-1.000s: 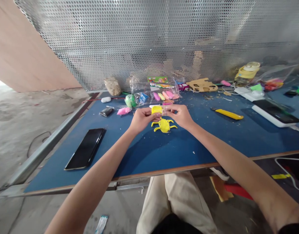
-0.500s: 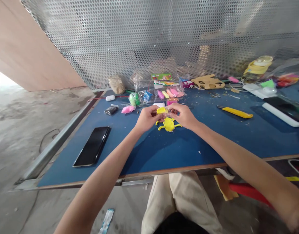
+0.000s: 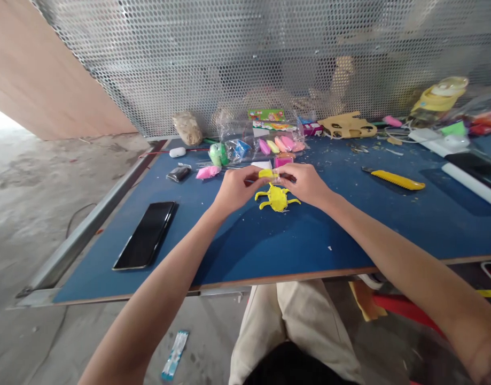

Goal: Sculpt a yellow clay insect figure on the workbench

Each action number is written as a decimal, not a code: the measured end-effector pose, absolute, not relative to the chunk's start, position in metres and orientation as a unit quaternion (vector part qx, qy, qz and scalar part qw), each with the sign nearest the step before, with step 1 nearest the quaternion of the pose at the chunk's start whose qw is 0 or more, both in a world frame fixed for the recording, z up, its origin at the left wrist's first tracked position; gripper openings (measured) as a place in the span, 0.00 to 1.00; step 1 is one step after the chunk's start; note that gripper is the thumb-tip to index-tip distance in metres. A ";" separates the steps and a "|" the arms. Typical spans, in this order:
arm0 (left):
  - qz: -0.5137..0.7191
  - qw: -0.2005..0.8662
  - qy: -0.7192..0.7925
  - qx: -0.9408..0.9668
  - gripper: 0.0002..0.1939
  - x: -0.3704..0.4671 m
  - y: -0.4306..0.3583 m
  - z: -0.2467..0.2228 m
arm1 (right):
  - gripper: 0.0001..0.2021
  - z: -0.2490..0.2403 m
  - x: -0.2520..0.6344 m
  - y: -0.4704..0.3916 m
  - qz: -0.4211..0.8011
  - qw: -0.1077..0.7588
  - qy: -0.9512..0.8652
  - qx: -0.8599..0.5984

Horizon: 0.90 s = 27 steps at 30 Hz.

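Note:
A small packet of yellow clay (image 3: 265, 174) in clear wrap is held up between my two hands. My left hand (image 3: 238, 185) pinches its left end. The fingers of my right hand (image 3: 305, 182) are closed on the wrap at its right end. Just below them, a flat yellow clay figure (image 3: 278, 198) with thin curved limbs lies on the blue table (image 3: 245, 251). A bright pink piece (image 3: 283, 160) and a white piece sit right behind my fingers, partly covered.
A black phone (image 3: 146, 235) lies at the left, a yellow cutter knife (image 3: 397, 179) at the right. Wrapped clay pieces (image 3: 208, 172) and plastic bags line the back before a perforated metal panel (image 3: 189, 59). A yellow-banded bottle (image 3: 439, 100) stands back right.
Both hands have drawn a little farther apart around the yellow packet, with fingers bent more over it. The whole view has shifted slightly.

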<state>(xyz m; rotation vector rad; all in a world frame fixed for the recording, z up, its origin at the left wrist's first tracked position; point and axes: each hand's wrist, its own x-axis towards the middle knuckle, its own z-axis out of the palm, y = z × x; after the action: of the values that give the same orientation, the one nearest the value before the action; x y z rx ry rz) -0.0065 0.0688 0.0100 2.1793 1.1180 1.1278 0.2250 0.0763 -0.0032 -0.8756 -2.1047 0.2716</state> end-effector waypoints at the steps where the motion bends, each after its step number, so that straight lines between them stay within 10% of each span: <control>1: 0.409 0.239 0.401 0.784 0.11 -0.007 0.070 0.009 | 0.11 -0.003 0.226 0.076 0.106 0.411 -0.837 -0.345; 17: 0.470 0.276 0.389 0.743 0.10 0.000 0.068 0.010 | 0.10 0.003 0.213 0.067 0.125 0.443 -0.818 -0.346; 23: 0.534 0.331 0.418 0.656 0.13 -0.043 0.091 0.014 | 0.20 -0.001 0.250 0.107 0.148 0.675 -0.597 -0.408; 27: 0.432 0.248 0.553 0.668 0.16 -0.075 0.115 -0.003 | 0.19 -0.002 0.279 0.124 0.131 0.682 -0.588 -0.415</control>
<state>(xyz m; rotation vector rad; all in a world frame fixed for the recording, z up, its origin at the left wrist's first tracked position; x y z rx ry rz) -0.0754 0.1147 -0.0026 1.8206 1.5069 1.1774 0.2792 0.1237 -0.0020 -0.9318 -1.3195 0.2939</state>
